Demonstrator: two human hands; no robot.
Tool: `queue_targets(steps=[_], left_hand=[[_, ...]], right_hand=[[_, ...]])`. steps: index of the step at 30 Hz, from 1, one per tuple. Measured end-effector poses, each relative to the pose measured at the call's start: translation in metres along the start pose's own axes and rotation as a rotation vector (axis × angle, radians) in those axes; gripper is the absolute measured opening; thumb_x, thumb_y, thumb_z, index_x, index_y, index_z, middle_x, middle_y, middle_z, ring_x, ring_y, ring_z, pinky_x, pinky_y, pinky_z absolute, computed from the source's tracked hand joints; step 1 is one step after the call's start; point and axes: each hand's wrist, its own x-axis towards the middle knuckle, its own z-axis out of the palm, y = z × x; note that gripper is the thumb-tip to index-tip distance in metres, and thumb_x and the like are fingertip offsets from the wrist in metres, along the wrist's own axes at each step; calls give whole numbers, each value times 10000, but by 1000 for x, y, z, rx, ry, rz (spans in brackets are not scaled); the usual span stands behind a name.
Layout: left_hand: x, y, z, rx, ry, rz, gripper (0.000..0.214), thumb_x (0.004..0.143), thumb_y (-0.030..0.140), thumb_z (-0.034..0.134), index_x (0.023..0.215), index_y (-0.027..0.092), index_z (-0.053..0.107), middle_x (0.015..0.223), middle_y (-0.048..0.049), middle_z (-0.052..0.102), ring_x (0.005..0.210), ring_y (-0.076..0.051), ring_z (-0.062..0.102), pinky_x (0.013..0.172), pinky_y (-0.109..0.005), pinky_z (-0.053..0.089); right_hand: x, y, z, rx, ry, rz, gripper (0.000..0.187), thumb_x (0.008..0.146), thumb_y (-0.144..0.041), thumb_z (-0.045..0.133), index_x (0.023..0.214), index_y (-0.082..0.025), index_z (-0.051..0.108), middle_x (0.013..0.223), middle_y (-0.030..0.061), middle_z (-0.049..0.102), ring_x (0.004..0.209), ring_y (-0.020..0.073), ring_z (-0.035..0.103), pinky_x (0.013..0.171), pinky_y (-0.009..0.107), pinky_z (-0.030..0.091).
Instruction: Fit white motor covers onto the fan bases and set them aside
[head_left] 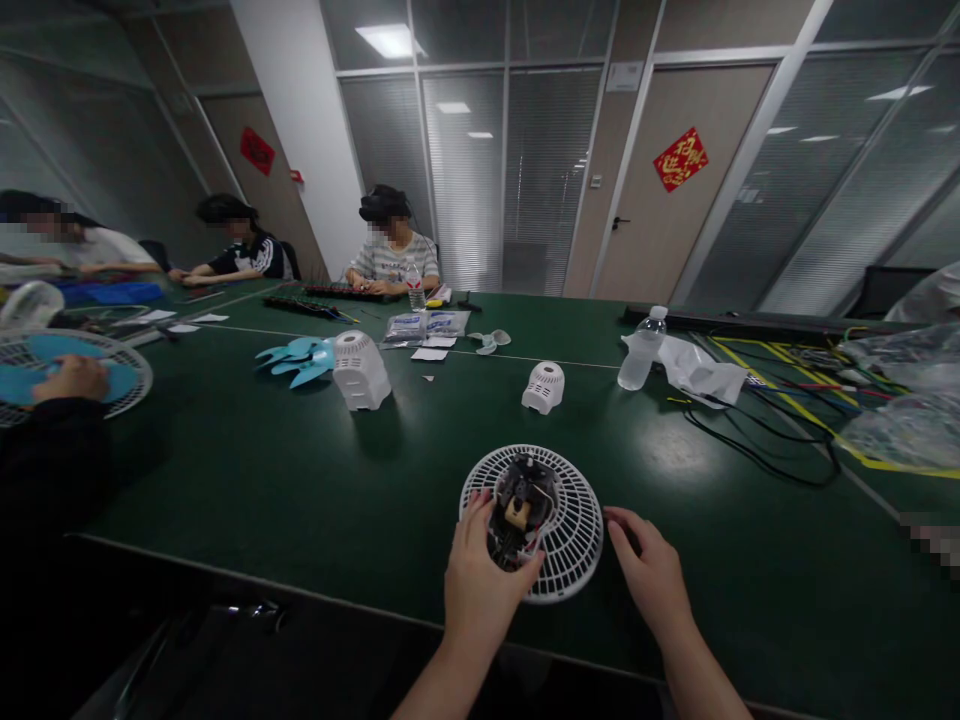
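A round white fan grille (571,510) lies flat on the dark green table (300,470) near the front edge, with an exposed motor (523,500) at its centre. My left hand (480,575) is closed round the near left side of the grille and motor. Just right of the grille, my right hand (651,570) rests on the table, its fingers loosely stretched toward the rim and holding nothing.
Farther back stand a small white motor cover (543,387), a larger white housing (361,370) beside a blue fan blade (296,360), a water bottle (641,350) and crumpled plastic (697,372). Cables (780,420) sprawl at right. Another person's hand (71,378) holds a fan grille at left; other people sit at the far end.
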Motion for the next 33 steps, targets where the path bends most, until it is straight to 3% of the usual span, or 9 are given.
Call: queue_targets(steps=[6,13,15,17,20,22,24,29,33], left_hand=[[-11,19,18,140,-152,-127,972,751,431,749,1514,345,154,1622,-123,240,1549,-312,101,1254,-615,210],[-29,21,14,95,-290,-36,1053,780,387,699,1551,346,-18,1665,-99,103,1552,-315,42,1249,-624,211],[-31,18,8,74,-288,-5,1018,794,393,692,1559,369,22,1656,-87,155,1548,-316,97,1238,-615,242],[-24,14,-4,45,-261,43,833,828,416,663,1532,398,217,1606,-82,303,1514,-327,238,1206,-611,300],[10,7,-26,26,-230,104,359,913,421,547,1264,358,585,1374,-81,583,1317,-315,522,1103,-568,427],[50,4,-36,33,-197,124,268,943,388,491,1137,282,642,1207,-84,663,1147,-278,620,1014,-495,493],[97,4,-36,74,-196,136,276,943,371,497,1145,241,632,1157,-84,674,1056,-250,642,948,-428,510],[204,16,8,131,-356,152,500,886,382,612,1326,160,528,1361,-171,579,1126,-251,626,926,-351,476],[251,27,59,129,-428,132,782,796,434,727,1421,90,407,1454,-284,466,1254,-308,566,951,-347,443]], right_hand=[[2,1,3,-49,-18,-31,494,910,-507,465,1251,-209,661,1186,116,710,1131,296,628,994,453,474],[9,1,9,-219,-66,-12,576,952,-507,398,1439,-223,517,1267,126,670,1247,306,547,1043,505,406],[10,-2,10,-268,-65,16,571,968,-504,358,1459,-245,489,1300,124,653,1279,309,524,1067,548,360],[11,-4,11,-284,-69,24,574,977,-510,328,1473,-257,468,1327,121,640,1307,307,505,1083,564,333],[10,-7,10,-275,-76,38,593,979,-536,310,1475,-252,469,1348,125,630,1324,313,496,1082,565,335],[10,-9,9,-269,-77,49,606,978,-552,312,1470,-242,478,1355,130,627,1324,318,498,1081,562,339],[10,-11,7,-266,-75,52,609,979,-557,310,1468,-238,481,1364,130,623,1326,317,499,1083,557,338],[7,-15,3,-253,-65,39,587,983,-542,332,1467,-240,473,1397,117,605,1338,303,492,1092,539,334],[5,-15,2,-236,-39,36,547,992,-515,341,1453,-258,486,1402,98,608,1337,287,496,1095,519,334]])
